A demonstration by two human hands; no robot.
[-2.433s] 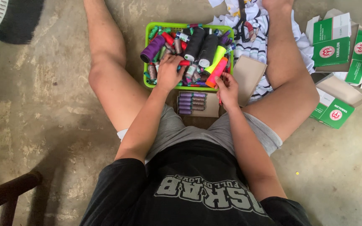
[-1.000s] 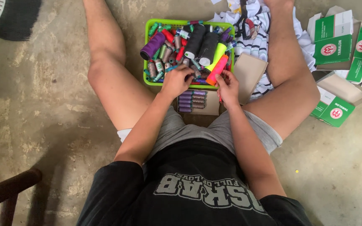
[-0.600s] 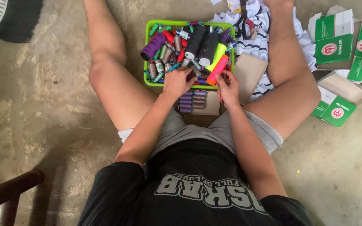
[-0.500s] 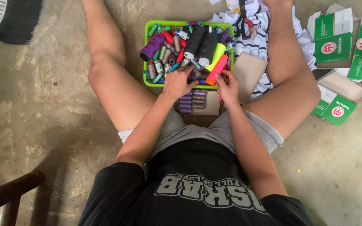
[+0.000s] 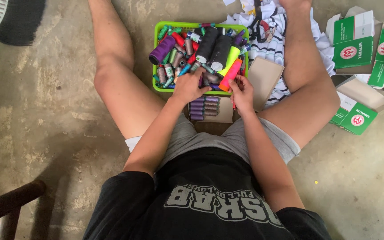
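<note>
Fabric of a dark printed shirt [image 5: 210,209] fills the nearest ground at six o'clock, with grey shorts [image 5: 227,138] just beyond it. Bare concrete floor [image 5: 45,124] is left open at nine o'clock between the left leg [image 5: 116,75] and a dark wooden chair part [image 5: 5,209] at seven o'clock; more open floor is seen at four o'clock. A small cardboard box of purple thread spools [image 5: 206,108] is set between the thighs, its far edge touching the near rim of a green plastic basket [image 5: 157,58]. The left hand [image 5: 191,86] is laid palm down over the basket's near rim, fingers curled into the spools; whether anything is pinched there cannot be told. The right hand [image 5: 243,91] is placed just beside it at the rim, its fingers closed round the lower end of an orange spool [image 5: 230,74] that is tilted toward one o'clock over the basket. Large black, purple and yellow cones are heaped in the basket's far half. A brown card flap [image 5: 265,82] is wedged between basket and right leg [image 5: 310,84]. Striped cloth [image 5: 274,31] is spread at twelve to one o'clock, and green and white cartons [image 5: 356,46] are crowded at two o'clock, well apart from both hands.
</note>
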